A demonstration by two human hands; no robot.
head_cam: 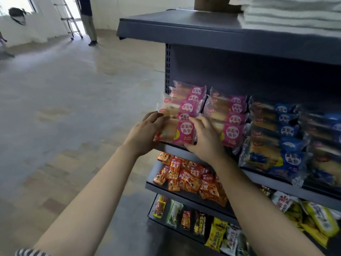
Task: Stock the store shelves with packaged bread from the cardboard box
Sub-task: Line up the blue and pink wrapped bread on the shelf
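We are wearing a striped sleeve, its dark and pale bands alternating, showing only at the lower left corner on our left arm. Our right arm, left hand and right hand are showing bare.

Pink-wrapped bread pack at shelf front edge, pink bread stacks behind, blue packs rightward

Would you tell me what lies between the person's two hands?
In the head view, a pink bread packet lies between the left hand and right hand, both gripping its ends.
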